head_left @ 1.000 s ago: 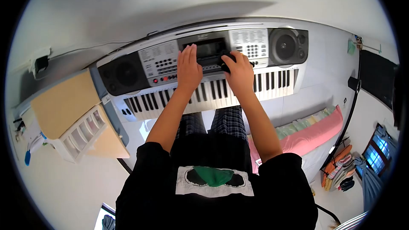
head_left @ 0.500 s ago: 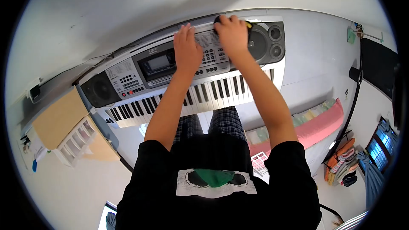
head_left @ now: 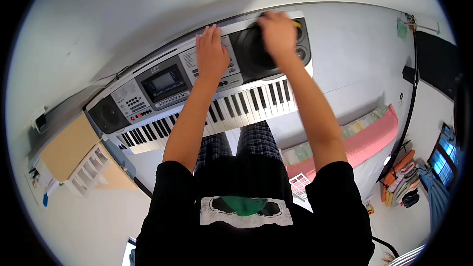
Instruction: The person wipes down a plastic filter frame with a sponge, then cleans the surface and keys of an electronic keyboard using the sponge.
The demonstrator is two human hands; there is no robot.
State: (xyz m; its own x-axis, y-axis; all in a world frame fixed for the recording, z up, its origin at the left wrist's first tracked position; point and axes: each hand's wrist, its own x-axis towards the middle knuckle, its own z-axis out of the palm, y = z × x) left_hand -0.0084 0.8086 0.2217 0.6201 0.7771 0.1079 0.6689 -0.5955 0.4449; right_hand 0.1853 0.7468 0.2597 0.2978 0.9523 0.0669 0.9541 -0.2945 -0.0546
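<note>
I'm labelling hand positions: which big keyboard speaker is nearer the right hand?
The right speaker, partly covered by the right hand; the left speaker is farther, uncovered.

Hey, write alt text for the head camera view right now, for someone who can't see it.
A person's right hand holds a mostly hidden dark object over the right speaker of an electronic keyboard, while the left hand lies over its button panel. Plaid trousers and a black shirt show below.
</note>
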